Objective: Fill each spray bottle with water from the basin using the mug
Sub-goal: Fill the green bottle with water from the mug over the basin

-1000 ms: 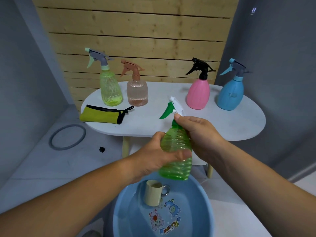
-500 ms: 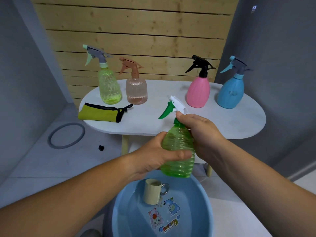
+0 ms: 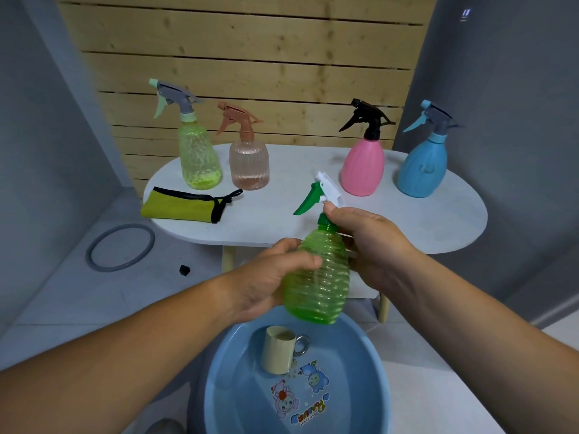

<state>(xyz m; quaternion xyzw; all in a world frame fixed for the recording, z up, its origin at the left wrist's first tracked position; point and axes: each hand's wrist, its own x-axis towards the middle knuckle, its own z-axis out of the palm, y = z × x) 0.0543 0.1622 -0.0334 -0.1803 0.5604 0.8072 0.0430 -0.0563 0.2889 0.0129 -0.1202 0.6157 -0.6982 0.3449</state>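
The ribbed green spray bottle (image 3: 316, 286), capped, tilts above the near blue basin (image 3: 369, 358), where a cream mug (image 3: 277, 352) stands upright.

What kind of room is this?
Probably an indoor corner set up for a chore: grey walls, a wooden slat panel, a small white table with spray bottles, and a blue basin of water.

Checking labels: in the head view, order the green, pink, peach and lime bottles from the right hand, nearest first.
1. green bottle, in the right hand
2. pink bottle, back right
3. peach bottle, back left
4. lime bottle, farthest left
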